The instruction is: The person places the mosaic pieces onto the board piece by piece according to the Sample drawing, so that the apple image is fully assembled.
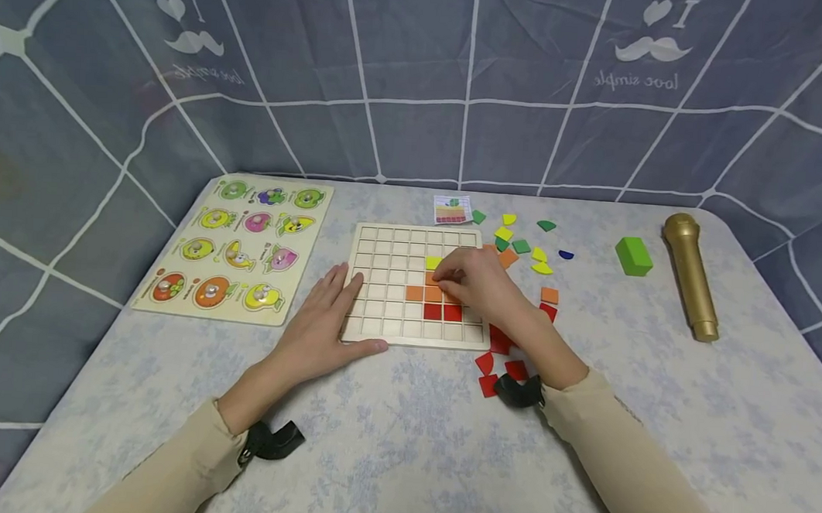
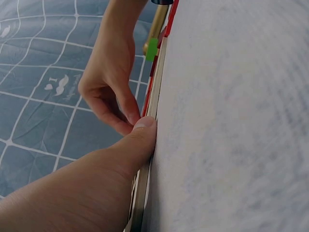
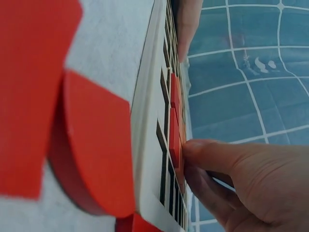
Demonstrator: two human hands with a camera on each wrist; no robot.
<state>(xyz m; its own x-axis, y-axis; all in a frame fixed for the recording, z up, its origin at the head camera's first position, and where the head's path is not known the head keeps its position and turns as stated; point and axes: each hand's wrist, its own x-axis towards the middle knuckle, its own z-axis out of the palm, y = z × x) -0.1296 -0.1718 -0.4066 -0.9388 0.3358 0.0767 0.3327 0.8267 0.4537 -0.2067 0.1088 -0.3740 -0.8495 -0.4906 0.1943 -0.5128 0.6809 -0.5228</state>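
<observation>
A pale wooden grid board [image 1: 382,325] lies on the table. My left hand [image 1: 320,321] rests at its left edge with fingers spread, the thumb along the front edge. My right hand [image 1: 483,280] is over the board's right half, thumb and forefinger pinching at an orange square tile [image 1: 430,278] in a cell. Below it, more orange tiles [image 1: 414,293] sit in a row, partly hidden by the hand. Two red tiles [image 1: 432,312] fill cells nearer the front, and a yellow tile [image 1: 434,263] sits just behind. In the right wrist view, the fingertips meet orange beside the red tiles [image 3: 174,133].
Loose red pieces [image 1: 516,370] lie off the board's front right; green, yellow and orange ones [image 1: 521,246] lie behind. A small picture card [image 1: 452,210] is at the back. Farther right are a green block [image 1: 634,256] and a gold microphone [image 1: 691,275]. A fruit puzzle [image 1: 238,232] lies left.
</observation>
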